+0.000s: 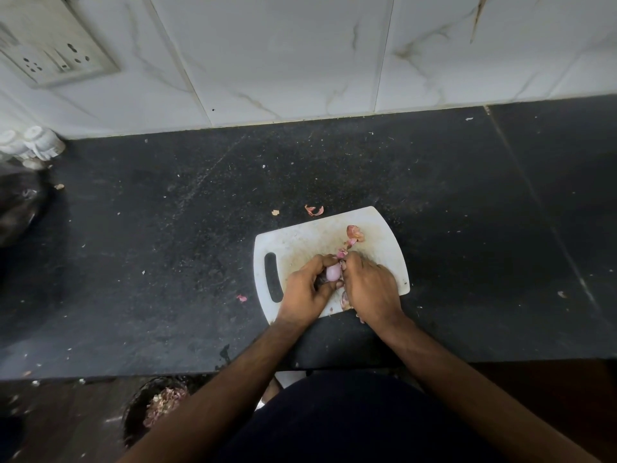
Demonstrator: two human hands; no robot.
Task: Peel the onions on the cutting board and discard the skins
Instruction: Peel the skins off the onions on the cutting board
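Head view: onion (333, 273) between both hands' fingers (325, 261).

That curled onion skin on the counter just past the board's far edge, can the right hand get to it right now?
Probably yes: nothing lies between the right hand and the skin, but it would first have to let go of the onion.

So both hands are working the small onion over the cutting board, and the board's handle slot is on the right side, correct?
Not quite. The head view shows the handle slot on the left side of the cutting board. The rest holds: the left hand and right hand work the small onion over the board.
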